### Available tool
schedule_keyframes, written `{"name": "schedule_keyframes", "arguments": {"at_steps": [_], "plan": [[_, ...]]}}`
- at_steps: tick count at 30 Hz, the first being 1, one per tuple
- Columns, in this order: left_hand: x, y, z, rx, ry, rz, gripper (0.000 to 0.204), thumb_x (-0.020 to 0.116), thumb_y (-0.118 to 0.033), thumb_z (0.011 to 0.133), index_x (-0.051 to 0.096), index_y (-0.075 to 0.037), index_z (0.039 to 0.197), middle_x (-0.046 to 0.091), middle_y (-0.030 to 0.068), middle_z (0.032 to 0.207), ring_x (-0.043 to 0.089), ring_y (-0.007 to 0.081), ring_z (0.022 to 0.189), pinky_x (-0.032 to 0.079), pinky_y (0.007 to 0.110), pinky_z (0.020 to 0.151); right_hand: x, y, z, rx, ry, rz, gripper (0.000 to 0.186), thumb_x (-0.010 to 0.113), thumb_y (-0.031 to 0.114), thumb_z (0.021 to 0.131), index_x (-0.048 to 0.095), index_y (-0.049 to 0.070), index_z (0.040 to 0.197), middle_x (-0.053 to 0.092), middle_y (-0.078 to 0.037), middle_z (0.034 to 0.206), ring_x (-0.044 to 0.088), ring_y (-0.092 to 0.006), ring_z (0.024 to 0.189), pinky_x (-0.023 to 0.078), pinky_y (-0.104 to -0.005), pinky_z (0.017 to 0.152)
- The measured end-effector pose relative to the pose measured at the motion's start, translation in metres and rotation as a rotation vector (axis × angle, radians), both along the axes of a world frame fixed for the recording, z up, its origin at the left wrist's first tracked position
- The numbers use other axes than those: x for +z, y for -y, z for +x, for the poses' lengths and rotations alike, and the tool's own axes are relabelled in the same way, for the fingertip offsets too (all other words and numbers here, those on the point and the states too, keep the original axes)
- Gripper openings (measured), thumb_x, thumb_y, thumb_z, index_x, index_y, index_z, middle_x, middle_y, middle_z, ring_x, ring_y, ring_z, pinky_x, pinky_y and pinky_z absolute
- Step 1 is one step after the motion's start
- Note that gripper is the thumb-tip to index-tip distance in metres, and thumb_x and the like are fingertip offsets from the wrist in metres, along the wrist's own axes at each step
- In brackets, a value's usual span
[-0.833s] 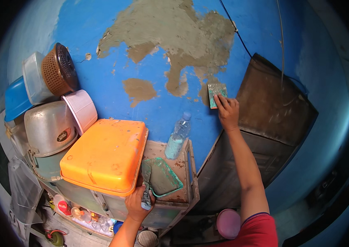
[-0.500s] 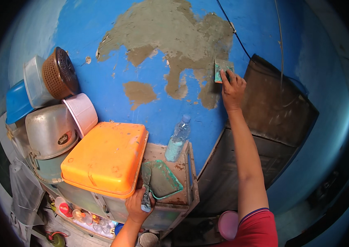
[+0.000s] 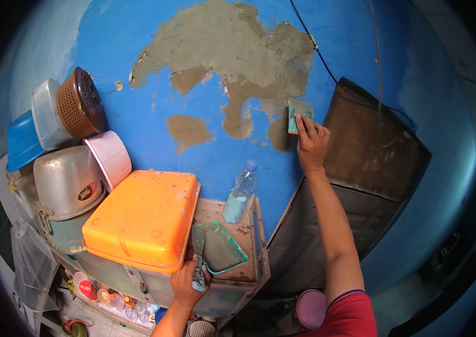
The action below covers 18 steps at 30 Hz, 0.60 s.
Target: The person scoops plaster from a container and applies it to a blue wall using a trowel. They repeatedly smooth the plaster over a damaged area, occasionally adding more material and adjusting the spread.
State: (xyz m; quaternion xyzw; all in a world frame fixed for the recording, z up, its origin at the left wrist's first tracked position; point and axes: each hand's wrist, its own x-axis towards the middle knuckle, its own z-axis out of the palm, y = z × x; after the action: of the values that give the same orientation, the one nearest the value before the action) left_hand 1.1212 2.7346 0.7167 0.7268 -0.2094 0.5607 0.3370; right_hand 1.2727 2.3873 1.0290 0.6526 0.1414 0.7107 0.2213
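My right hand (image 3: 312,147) grips a flat putty scraper (image 3: 299,116), green-smeared, against the blue wall at the right edge of a grey plaster patch (image 3: 221,39). Low in front, the fingers of my left hand (image 3: 186,281) are wrapped round the handle of a plaster-crusted putty knife (image 3: 199,238). Its blade stands beside a green-rimmed tray (image 3: 225,247) holding grey plaster. The tray lies on a worn cabinet top, and behind it a clear bottle (image 3: 239,194) with a pale blue lower part stands upright.
An orange lidded box (image 3: 142,219) covers the cabinet's left part. Further left are stacked a metal pot (image 3: 66,182), a pink basket (image 3: 108,159) and a brown basket (image 3: 78,104). A tall dark cabinet (image 3: 370,140) stands at right, with cables hanging above it.
My right hand has drawn the scraper down along the wall. My left hand keeps its hold on the putty knife beside the tray. The view has shifted slightly.
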Motion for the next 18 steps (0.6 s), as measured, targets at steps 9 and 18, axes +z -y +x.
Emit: {"name": "schedule_keyframes", "arguments": {"at_steps": [9, 18], "plan": [[-0.001, 0.000, 0.001, -0.007, 0.001, 0.001, 0.042, 0.075, -0.016, 0.077, 0.061, -0.002, 0.114, 0.067, 0.0135, 0.090, 0.066, 0.0314, 0.076, 0.052, 0.041, 0.066, 0.030, -0.016, 0.026, 0.040, -0.035, -0.045, 0.056, 0.066, 0.002, 0.080, 0.062, 0.014, 0.134, 0.063, -0.003, 0.130, 0.058, -0.0231, 0.103, 0.042, -0.0408, 0.092], [-0.006, 0.000, 0.002, -0.030, -0.019, 0.002, 0.044, 0.075, -0.017, 0.077, 0.061, -0.002, 0.116, 0.068, 0.0131, 0.091, 0.067, 0.0303, 0.076, 0.052, 0.040, 0.066, -0.055, 0.009, 0.001, -0.047, -0.184, -0.056, 0.057, 0.064, 0.003, 0.083, 0.059, 0.015, 0.138, 0.063, -0.002, 0.132, 0.058, -0.0217, 0.103, 0.039, -0.0417, 0.094]]}}
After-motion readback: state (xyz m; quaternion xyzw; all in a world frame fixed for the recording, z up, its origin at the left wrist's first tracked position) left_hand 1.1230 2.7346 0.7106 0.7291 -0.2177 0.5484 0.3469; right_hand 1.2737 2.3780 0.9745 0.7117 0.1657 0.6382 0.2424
